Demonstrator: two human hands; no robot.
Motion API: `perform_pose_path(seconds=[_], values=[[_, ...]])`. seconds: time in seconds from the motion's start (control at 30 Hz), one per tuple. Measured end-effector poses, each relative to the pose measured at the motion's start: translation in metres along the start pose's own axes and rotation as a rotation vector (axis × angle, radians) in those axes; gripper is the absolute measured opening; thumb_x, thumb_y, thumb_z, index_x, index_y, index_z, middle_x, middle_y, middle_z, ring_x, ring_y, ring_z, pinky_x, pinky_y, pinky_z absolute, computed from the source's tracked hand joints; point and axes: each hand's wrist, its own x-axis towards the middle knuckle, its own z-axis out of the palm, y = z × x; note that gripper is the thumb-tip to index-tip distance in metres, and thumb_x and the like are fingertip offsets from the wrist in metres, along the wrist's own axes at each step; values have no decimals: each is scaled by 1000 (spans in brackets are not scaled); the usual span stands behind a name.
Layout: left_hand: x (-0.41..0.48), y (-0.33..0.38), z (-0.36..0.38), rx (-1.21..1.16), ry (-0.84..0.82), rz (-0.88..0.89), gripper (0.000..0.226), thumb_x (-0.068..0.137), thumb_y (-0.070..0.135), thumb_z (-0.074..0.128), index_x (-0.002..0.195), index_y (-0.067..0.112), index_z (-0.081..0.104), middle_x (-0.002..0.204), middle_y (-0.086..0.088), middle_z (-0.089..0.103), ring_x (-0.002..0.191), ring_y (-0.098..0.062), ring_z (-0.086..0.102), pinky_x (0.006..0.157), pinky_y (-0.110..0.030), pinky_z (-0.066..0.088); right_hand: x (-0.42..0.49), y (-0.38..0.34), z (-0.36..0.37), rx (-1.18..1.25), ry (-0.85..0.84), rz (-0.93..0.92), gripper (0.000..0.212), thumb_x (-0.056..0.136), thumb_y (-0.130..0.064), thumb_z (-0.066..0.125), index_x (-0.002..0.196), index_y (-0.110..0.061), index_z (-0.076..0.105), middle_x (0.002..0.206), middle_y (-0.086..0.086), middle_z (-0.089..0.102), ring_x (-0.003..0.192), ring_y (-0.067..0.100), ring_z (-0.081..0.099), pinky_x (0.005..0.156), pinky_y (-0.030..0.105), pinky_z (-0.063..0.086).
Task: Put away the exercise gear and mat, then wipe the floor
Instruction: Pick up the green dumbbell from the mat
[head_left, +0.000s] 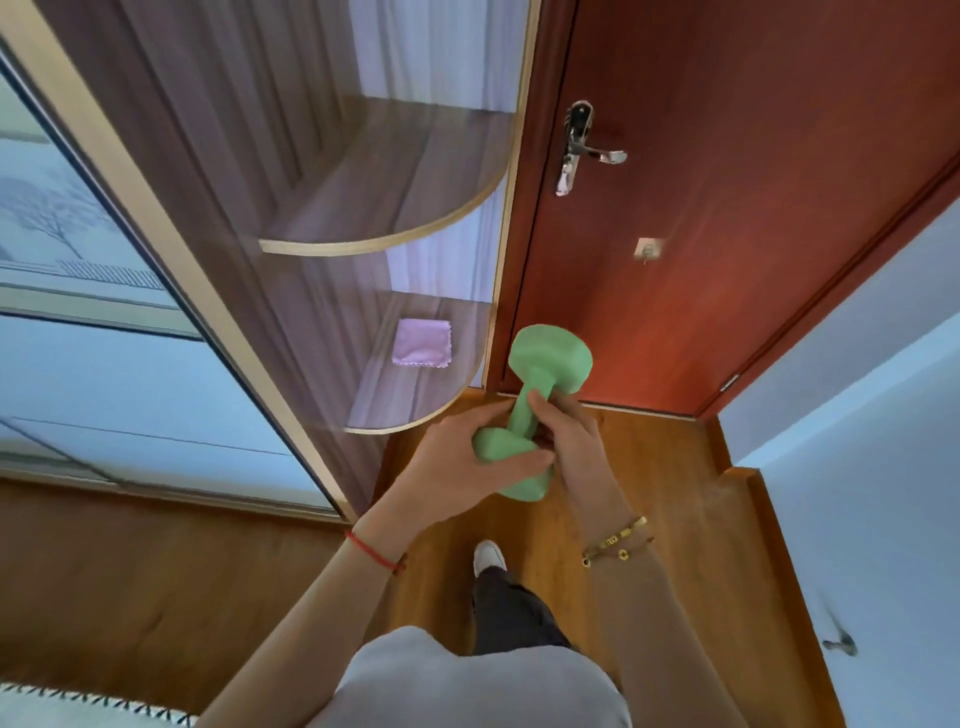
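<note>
A green dumbbell (548, 358) is held in the air in front of me, above the wooden floor (670, 499). My left hand (457, 462) grips its near head from the left, thumb across the green surface. My right hand (563, 434) wraps its fingers round the handle from the right. The dumbbell's far head points toward the door and sits just right of the lower curved shelf (415, 410). A folded lilac cloth (421, 343) lies on that shelf.
A wardrobe with a sliding mirrored door (130, 364) stands on the left, with a second curved shelf (395, 228) higher up. A red-brown door (727, 208) with a metal handle (587, 150) is straight ahead. A white wall (872, 519) closes the right side. My foot (488, 558) is on the floor.
</note>
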Motion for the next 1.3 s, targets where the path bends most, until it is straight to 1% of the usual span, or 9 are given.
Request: perform_pose_path(seconds=[0.1, 0.23, 0.37, 0.43, 0.6, 0.83, 1.0, 1.17, 1.3], values=[[38, 3, -14, -42, 72, -41, 56, 78, 49, 80, 129, 35, 62, 106, 17, 72, 96, 2, 68, 81, -18, 56, 45, -21, 14, -21, -68, -21, 12, 97, -9, 55, 96, -2, 65, 76, 5, 66, 65, 10, 65, 61, 24, 55], [90, 15, -32, -66, 192, -70, 52, 78, 48, 81, 125, 41, 62, 104, 16, 73, 91, 6, 67, 74, -10, 53, 105, -55, 26, -82, -167, -53, 12, 97, -9, 57, 98, -1, 65, 85, 13, 66, 73, 19, 66, 66, 29, 55], [143, 29, -48, -111, 304, -91, 45, 75, 48, 83, 112, 54, 58, 102, 14, 73, 91, 1, 69, 75, -14, 54, 163, -92, 38, -115, -264, -89, 13, 97, -9, 57, 101, 0, 66, 86, 12, 66, 74, 19, 66, 64, 26, 55], [163, 35, -57, -111, 373, -91, 55, 71, 55, 82, 121, 48, 61, 103, 18, 72, 92, 6, 67, 76, -10, 51, 188, -107, 48, -115, -297, -103, 11, 96, -8, 57, 97, -2, 66, 85, 12, 67, 75, 20, 66, 67, 30, 56], [196, 46, -89, -138, 457, -81, 45, 82, 32, 81, 122, 39, 62, 99, 24, 71, 86, 14, 65, 72, -6, 48, 236, -131, 76, -112, -374, -93, 10, 96, -10, 58, 93, -5, 66, 76, 4, 67, 68, 14, 66, 69, 31, 55], [227, 33, -135, -79, 573, -101, 67, 63, 64, 79, 125, 43, 64, 100, 22, 72, 95, 4, 68, 86, -19, 53, 286, -144, 126, -131, -393, -93, 16, 82, -24, 67, 88, -9, 70, 91, 17, 67, 89, 30, 64, 86, 47, 52], [247, 18, -170, -84, 588, -71, 52, 74, 32, 88, 120, 39, 65, 108, 16, 73, 98, 4, 69, 87, -15, 54, 323, -150, 160, -167, -340, -114, 12, 90, -20, 66, 81, -13, 70, 85, 11, 68, 87, 27, 62, 81, 44, 53], [267, 2, -202, -21, 699, -84, 50, 70, 36, 89, 111, 46, 64, 110, 21, 72, 101, 7, 67, 83, -8, 51, 354, -156, 189, -197, -289, -154, 14, 93, -14, 64, 80, -17, 67, 78, 0, 66, 80, 17, 63, 70, 26, 51], [284, -10, -221, -72, 808, -128, 45, 70, 26, 91, 110, 29, 70, 104, 16, 74, 90, 5, 70, 84, -13, 54, 378, -157, 210, -220, -281, -133, 6, 92, -16, 65, 94, -13, 69, 85, 1, 69, 81, 16, 65, 68, 25, 52]])
